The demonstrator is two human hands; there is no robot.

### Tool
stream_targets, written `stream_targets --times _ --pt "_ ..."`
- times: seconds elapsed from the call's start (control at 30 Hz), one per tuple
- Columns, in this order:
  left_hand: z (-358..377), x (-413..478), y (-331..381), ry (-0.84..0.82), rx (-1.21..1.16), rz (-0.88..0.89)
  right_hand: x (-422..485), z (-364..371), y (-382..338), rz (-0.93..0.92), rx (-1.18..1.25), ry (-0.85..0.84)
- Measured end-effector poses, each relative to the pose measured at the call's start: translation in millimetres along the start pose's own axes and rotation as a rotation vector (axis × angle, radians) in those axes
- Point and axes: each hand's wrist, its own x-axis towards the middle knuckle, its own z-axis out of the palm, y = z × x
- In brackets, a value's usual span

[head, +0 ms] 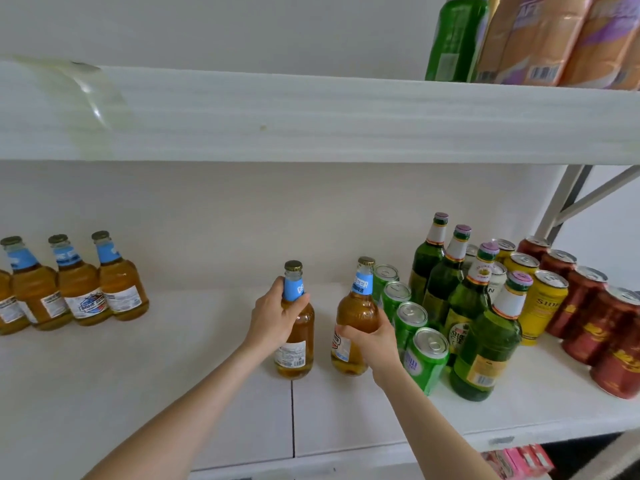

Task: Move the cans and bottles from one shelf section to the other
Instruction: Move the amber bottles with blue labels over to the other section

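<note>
Left hand (273, 317) grips left bottle (298, 351), right hand (371, 337) grips right bottle (355, 311).
Fingers curled round both; green cans (412, 318) just right of centre; neck label "BEER".

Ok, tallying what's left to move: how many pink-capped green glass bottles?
4 green glass bottles in one row right of the green metal cans: front, second, third, rearmost. Others could hide behind.
</note>
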Motion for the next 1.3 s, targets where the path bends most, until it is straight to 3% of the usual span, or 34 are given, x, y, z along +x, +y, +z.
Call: stream_targets --times 0.47,1.0,1.3 --pt "41.5 92.6 -32.5 0.034 0.016 0.02 105.3 30.1 10.3 -0.033 -0.014 0.014" --pt "56.4 114.6 -47.6 0.006 -0.031 0.024 127.6 29.8 19.8 -0.097 -0.008 -0.062" --pt "48.3 88.7 -68.3 -0.123 -0.361 -0.266 110.7 16.3 30.4 -0.079 -0.013 -0.048"
